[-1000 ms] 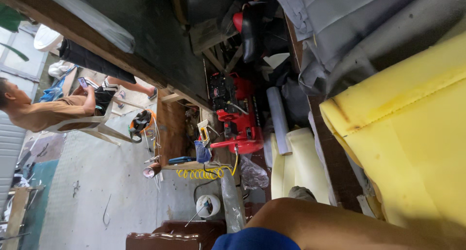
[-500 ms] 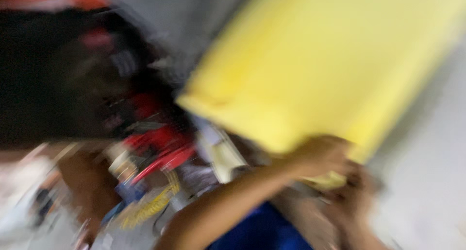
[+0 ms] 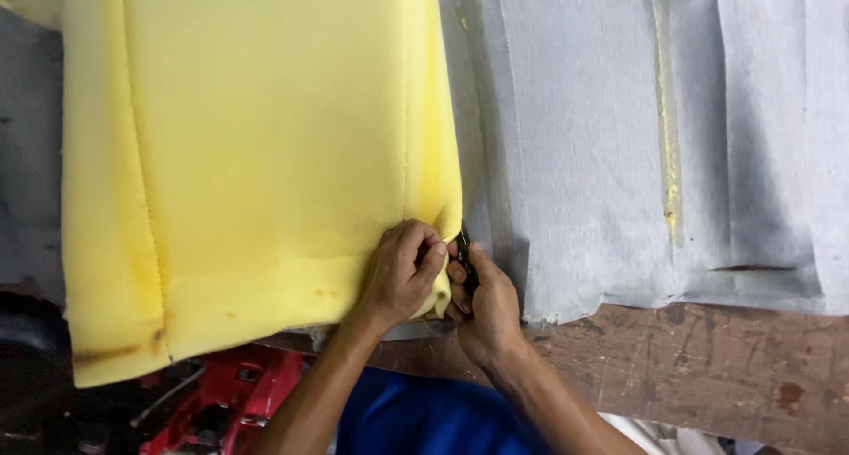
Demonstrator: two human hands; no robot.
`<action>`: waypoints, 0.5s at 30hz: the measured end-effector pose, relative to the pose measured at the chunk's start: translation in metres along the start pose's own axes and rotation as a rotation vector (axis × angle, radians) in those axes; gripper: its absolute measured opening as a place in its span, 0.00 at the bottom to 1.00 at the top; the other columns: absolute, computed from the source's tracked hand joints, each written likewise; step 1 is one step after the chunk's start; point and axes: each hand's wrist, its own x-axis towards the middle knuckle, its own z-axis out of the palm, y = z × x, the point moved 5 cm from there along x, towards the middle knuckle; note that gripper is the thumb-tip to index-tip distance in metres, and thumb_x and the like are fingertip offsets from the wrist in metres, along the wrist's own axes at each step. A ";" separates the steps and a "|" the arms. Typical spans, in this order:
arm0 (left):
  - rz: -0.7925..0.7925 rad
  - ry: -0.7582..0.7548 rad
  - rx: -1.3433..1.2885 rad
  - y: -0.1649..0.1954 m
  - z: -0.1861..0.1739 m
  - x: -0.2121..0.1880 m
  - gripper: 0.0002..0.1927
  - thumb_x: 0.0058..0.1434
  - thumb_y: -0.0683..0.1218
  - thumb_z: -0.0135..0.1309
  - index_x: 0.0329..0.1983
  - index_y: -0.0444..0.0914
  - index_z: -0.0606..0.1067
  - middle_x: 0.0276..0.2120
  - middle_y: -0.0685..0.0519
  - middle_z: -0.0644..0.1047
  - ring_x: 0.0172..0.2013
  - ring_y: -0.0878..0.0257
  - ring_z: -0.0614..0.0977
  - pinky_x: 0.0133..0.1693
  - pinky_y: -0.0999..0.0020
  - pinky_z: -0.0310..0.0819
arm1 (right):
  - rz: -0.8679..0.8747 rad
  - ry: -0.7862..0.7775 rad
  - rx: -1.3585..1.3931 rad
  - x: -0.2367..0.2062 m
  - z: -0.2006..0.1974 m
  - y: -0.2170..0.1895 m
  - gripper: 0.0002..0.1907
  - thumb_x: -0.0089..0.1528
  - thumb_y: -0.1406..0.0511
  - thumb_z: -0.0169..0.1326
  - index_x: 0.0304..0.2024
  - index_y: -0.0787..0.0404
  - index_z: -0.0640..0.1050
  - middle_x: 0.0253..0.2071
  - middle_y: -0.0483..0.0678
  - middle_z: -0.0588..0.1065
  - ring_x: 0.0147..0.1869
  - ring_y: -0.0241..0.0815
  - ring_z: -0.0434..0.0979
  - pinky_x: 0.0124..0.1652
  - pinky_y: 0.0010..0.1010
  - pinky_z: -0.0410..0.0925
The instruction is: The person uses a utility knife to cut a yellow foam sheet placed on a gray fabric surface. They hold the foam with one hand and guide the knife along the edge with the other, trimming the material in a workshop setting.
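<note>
Now the left hand (image 3: pixel 402 274) pinches the lower right corner of the yellow foam sheet (image 3: pixel 256 154), fingers clamped to keep it taut; the right hand (image 3: pixel 482 305) closes around a small black tool (image 3: pixel 465 259) at that edge, beside the grey felt (image 3: pixel 619 137) on the wooden bench (image 3: pixel 690 375).

A worn brown wooden surface (image 3: pixel 707 367), scratched and stained, shows bare along its near edge. Grey felt-like fabric (image 3: pixel 601 137) lies flat on it in overlapping strips, covering most of what is visible. A thick yellow foam sheet (image 3: pixel 256 154) lies beside and partly over the fabric, its lower end overhanging the surface's edge.
</note>
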 end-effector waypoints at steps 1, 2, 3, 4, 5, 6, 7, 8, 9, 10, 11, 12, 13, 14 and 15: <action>0.016 0.013 -0.007 -0.002 0.001 -0.002 0.12 0.69 0.50 0.50 0.36 0.37 0.71 0.31 0.50 0.75 0.35 0.55 0.78 0.44 0.57 0.72 | 0.001 0.006 0.003 0.001 -0.001 0.002 0.17 0.72 0.57 0.36 0.42 0.57 0.74 0.25 0.37 0.64 0.21 0.29 0.53 0.24 0.24 0.52; 0.011 0.009 -0.015 -0.004 0.002 -0.003 0.12 0.69 0.50 0.50 0.37 0.37 0.71 0.31 0.50 0.75 0.35 0.55 0.78 0.44 0.57 0.72 | 0.003 0.013 0.004 0.001 -0.002 0.002 0.17 0.72 0.57 0.36 0.43 0.57 0.74 0.25 0.37 0.64 0.21 0.29 0.53 0.24 0.24 0.52; 0.007 0.006 -0.023 -0.006 0.002 -0.003 0.12 0.69 0.50 0.50 0.37 0.37 0.71 0.31 0.50 0.76 0.35 0.56 0.78 0.44 0.57 0.72 | 0.003 0.018 0.003 0.001 -0.002 0.003 0.17 0.72 0.57 0.37 0.43 0.57 0.74 0.24 0.37 0.64 0.20 0.29 0.53 0.24 0.24 0.51; 0.005 0.003 -0.031 -0.008 0.003 -0.004 0.12 0.69 0.50 0.49 0.37 0.37 0.71 0.30 0.50 0.76 0.34 0.56 0.78 0.44 0.58 0.72 | 0.005 0.014 0.023 0.002 -0.002 0.004 0.16 0.72 0.57 0.37 0.43 0.57 0.74 0.24 0.37 0.64 0.20 0.29 0.53 0.24 0.24 0.51; -0.003 -0.005 -0.033 -0.009 0.003 -0.005 0.12 0.70 0.50 0.49 0.37 0.37 0.70 0.30 0.50 0.75 0.34 0.57 0.77 0.43 0.58 0.72 | 0.007 0.010 0.040 0.001 -0.001 0.005 0.16 0.72 0.57 0.37 0.43 0.57 0.74 0.24 0.36 0.64 0.20 0.28 0.52 0.24 0.24 0.51; -0.012 -0.012 -0.036 -0.011 0.004 -0.005 0.12 0.71 0.50 0.48 0.37 0.37 0.70 0.31 0.50 0.75 0.35 0.57 0.77 0.43 0.59 0.72 | 0.009 0.007 0.057 0.000 0.000 0.005 0.16 0.72 0.57 0.37 0.43 0.56 0.74 0.24 0.36 0.64 0.20 0.28 0.52 0.24 0.24 0.50; -0.021 -0.019 -0.041 -0.011 0.004 -0.006 0.12 0.72 0.51 0.47 0.37 0.37 0.70 0.31 0.50 0.75 0.35 0.57 0.77 0.42 0.59 0.72 | 0.011 0.012 0.060 -0.001 0.000 0.005 0.16 0.72 0.57 0.37 0.43 0.56 0.74 0.24 0.36 0.63 0.21 0.28 0.52 0.24 0.24 0.50; -0.026 -0.004 -0.072 -0.011 0.004 -0.008 0.13 0.72 0.51 0.47 0.37 0.37 0.70 0.31 0.49 0.75 0.35 0.57 0.77 0.41 0.60 0.73 | 0.014 0.018 0.063 -0.003 0.001 0.005 0.16 0.72 0.57 0.38 0.43 0.57 0.74 0.24 0.36 0.63 0.21 0.29 0.53 0.24 0.24 0.51; -0.028 0.013 -0.103 -0.011 0.003 -0.009 0.13 0.72 0.51 0.47 0.38 0.37 0.70 0.32 0.49 0.75 0.35 0.57 0.77 0.40 0.60 0.73 | 0.014 0.022 0.065 -0.004 0.002 0.004 0.15 0.72 0.57 0.38 0.43 0.57 0.74 0.24 0.36 0.63 0.21 0.29 0.53 0.25 0.24 0.51; -0.031 0.030 -0.133 -0.012 0.002 -0.009 0.13 0.72 0.51 0.47 0.38 0.36 0.70 0.33 0.49 0.75 0.36 0.57 0.77 0.39 0.61 0.73 | 0.025 0.047 0.058 -0.005 0.003 0.003 0.16 0.72 0.57 0.37 0.43 0.56 0.74 0.24 0.36 0.63 0.21 0.29 0.53 0.25 0.24 0.51; -0.061 0.014 -0.144 -0.013 0.003 -0.009 0.13 0.72 0.51 0.47 0.38 0.36 0.70 0.32 0.49 0.75 0.35 0.57 0.77 0.38 0.61 0.73 | 0.038 0.072 0.051 -0.007 0.002 0.004 0.16 0.72 0.57 0.37 0.43 0.56 0.74 0.24 0.37 0.63 0.21 0.29 0.52 0.25 0.24 0.51; -0.093 -0.002 -0.153 -0.015 0.003 -0.009 0.13 0.72 0.51 0.46 0.38 0.37 0.70 0.32 0.50 0.74 0.34 0.58 0.77 0.37 0.62 0.73 | 0.051 0.097 0.043 -0.009 0.002 0.004 0.17 0.71 0.56 0.36 0.43 0.56 0.74 0.24 0.37 0.63 0.21 0.29 0.52 0.25 0.24 0.51; -0.125 -0.018 -0.162 -0.016 0.003 -0.009 0.13 0.72 0.51 0.45 0.38 0.37 0.70 0.31 0.50 0.74 0.33 0.58 0.77 0.36 0.63 0.73 | 0.052 0.075 0.060 -0.010 0.003 0.003 0.17 0.71 0.56 0.36 0.43 0.56 0.74 0.23 0.37 0.63 0.21 0.29 0.52 0.24 0.24 0.51; -0.125 -0.015 -0.160 -0.016 0.003 -0.009 0.12 0.71 0.51 0.46 0.38 0.37 0.70 0.31 0.50 0.74 0.33 0.58 0.77 0.36 0.62 0.73 | 0.053 0.053 0.077 -0.010 0.004 0.002 0.17 0.71 0.56 0.36 0.42 0.56 0.74 0.23 0.37 0.62 0.21 0.29 0.52 0.24 0.24 0.50; -0.124 -0.013 -0.158 -0.015 0.002 -0.010 0.12 0.70 0.50 0.47 0.38 0.37 0.70 0.31 0.49 0.74 0.33 0.57 0.77 0.37 0.61 0.73 | 0.053 0.031 0.094 -0.010 0.005 0.001 0.17 0.71 0.56 0.35 0.42 0.56 0.74 0.23 0.37 0.62 0.21 0.29 0.52 0.24 0.25 0.50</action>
